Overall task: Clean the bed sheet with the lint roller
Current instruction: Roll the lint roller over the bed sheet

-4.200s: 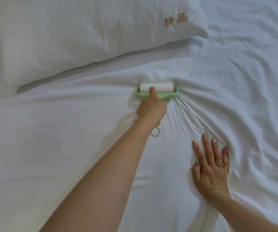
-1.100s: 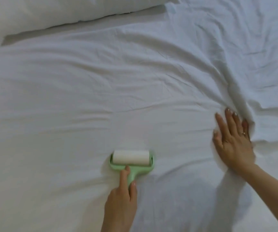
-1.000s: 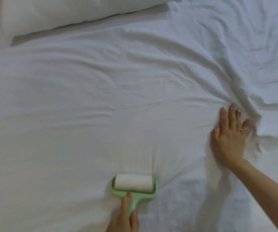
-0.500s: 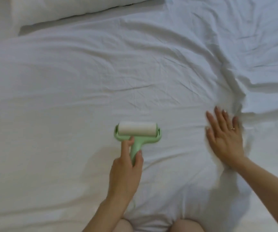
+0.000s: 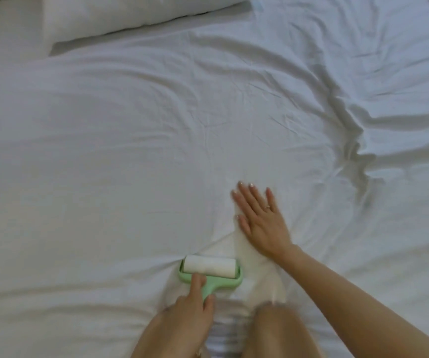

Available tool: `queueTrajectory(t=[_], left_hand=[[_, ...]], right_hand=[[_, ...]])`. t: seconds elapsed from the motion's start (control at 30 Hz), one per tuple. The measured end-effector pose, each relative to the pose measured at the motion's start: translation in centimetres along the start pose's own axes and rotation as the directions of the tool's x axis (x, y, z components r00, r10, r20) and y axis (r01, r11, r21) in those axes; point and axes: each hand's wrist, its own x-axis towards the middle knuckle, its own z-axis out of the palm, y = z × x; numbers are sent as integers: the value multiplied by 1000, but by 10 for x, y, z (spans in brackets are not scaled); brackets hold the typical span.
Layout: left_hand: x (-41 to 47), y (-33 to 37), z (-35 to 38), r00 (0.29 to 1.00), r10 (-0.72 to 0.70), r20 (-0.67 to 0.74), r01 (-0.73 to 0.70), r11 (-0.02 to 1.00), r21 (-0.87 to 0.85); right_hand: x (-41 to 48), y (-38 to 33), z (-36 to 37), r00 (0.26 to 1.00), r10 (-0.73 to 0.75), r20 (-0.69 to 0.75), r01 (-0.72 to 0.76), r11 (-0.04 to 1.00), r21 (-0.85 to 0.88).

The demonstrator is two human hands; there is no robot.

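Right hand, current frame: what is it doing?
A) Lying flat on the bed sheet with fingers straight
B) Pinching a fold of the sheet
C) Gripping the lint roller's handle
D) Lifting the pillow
A: the right hand lies palm down with straight fingers on the bed sheet, up and to the right of the lint roller, whose green handle the left hand grips.

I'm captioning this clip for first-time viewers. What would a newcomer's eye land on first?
The mint-green lint roller stands out on the white bed sheet, low centre, its handle gripped by the left hand. Up and right of it the right hand lies flat on the sheet, fingers straight. Deep wrinkles bunch at the right; a pillow lies along the top.
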Motion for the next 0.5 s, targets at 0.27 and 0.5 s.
queueTrajectory(t=[0.27, 0.5], left_hand=[[-2, 38, -58, 922, 109, -371, -253, 896, -365], [18, 58, -35, 929, 102, -355, -255, 871, -419]], right_hand=[[-68, 123, -29, 916, 400, 11, -392, 902, -181], [-45, 81, -36, 849, 513, -126, -516, 857, 17]])
